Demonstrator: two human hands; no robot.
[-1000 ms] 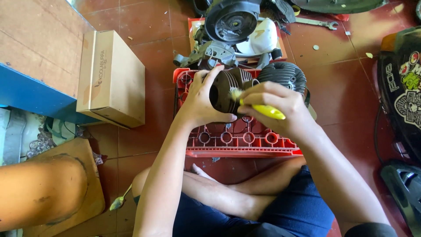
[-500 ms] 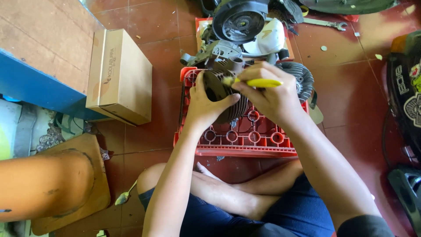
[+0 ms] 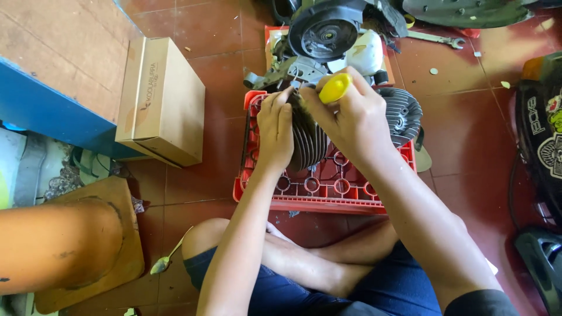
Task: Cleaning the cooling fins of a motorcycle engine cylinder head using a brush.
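repair workshop floor, engine parts [image 3: 328,35], wrench [image 3: 436,39]

Left hand [image 3: 275,131] flat-fingered, right hand [image 3: 351,120] fisted, grips close together

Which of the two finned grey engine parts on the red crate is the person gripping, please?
The finned cylinder between both hands, at the red crate centre. The other finned part lies untouched to its right, behind the right hand.

A cardboard box [image 3: 161,99], a spoon [image 3: 167,259] and a wrench [image 3: 436,39] lie on the tiled floor [image 3: 468,134].
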